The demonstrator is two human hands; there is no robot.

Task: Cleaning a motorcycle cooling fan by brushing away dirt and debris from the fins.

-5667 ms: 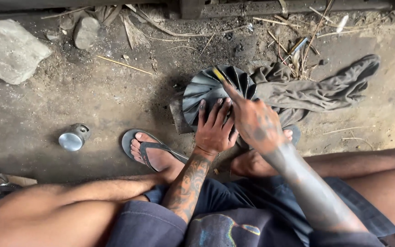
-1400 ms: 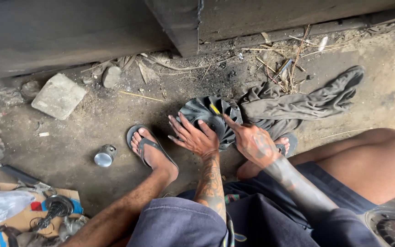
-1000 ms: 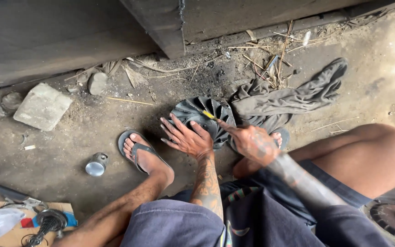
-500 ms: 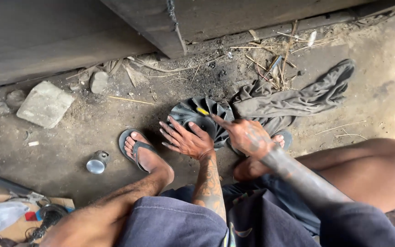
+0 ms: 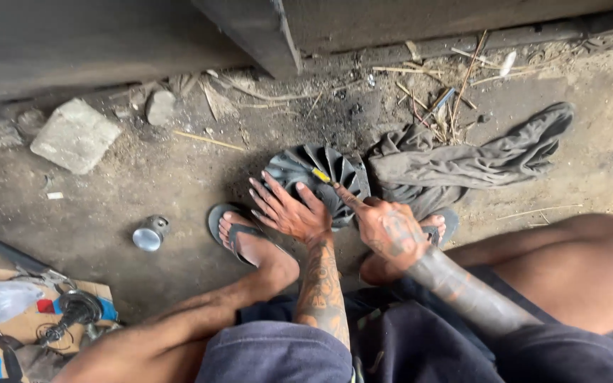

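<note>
I read the step in hand as surface work on the dark finned wheel [image 5: 317, 181], a round part with curved blades that lies flat on the dirt floor [image 5: 143, 177] between my two feet, just in front of my knees.

Left hand [image 5: 289, 213]: fingers spread wide and flat, closed on nothing. The palm and fingertips press on the near left part of the wheel and appear to steady it.

Right hand [image 5: 388, 230]: fingers curled around a thin tool with a yellow tip [image 5: 323, 176]. Only the tip and a short length of shaft show, so I cannot tell what kind of tool it is. The tip sits on the blades near the wheel's centre.

Surroundings:
- A grey rag [image 5: 470, 159] lies bunched just beside the wheel on its right, touching or nearly touching it.
- A small metal cup [image 5: 149, 234] stands on the floor, well apart to the left.
- A stone block [image 5: 76, 135] lies farther left, near the wall.
- A cardboard sheet with loose tools [image 5: 44, 315] sits at the lower left corner.

My judgement of the next move: the tip must travel along or between the blades, which calls for steady downward pressure from the left hand so the wheel does not turn or slide on the loose dirt, and a short, controlled stroke from the right.
</note>
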